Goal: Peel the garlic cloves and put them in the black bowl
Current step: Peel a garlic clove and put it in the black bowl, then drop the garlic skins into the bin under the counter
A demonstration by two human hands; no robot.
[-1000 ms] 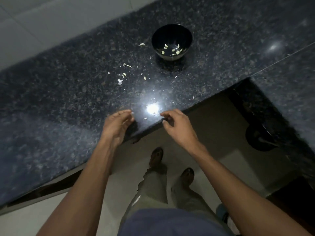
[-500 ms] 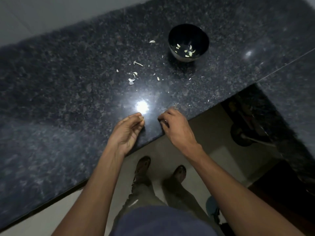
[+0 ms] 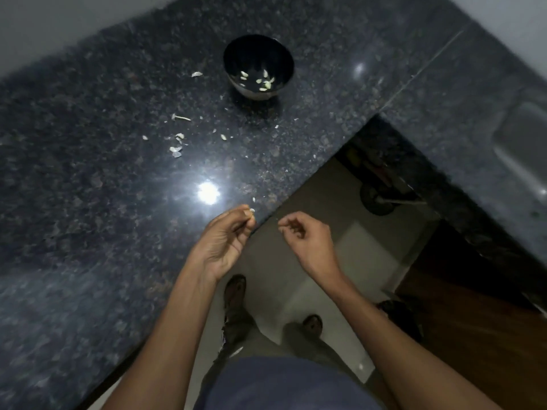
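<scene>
One dark stone counter (image 3: 88,202), L-shaped, carries everything. Black bowl (image 3: 258,66) stands near far edge, several peeled cloves (image 3: 268,83) inside. Loose skins (image 3: 177,142) scattered mid-counter, left of bowl. Both hands hover apart at near edge by inner corner. Left hand (image 3: 225,244) pinches small pale clove (image 3: 252,210) at fingertips; its long axis too small to tell. Right hand (image 3: 307,241) curled, contents unclear. Bowl lies straight ahead, well apart; left hand slightly nearer.
</scene>
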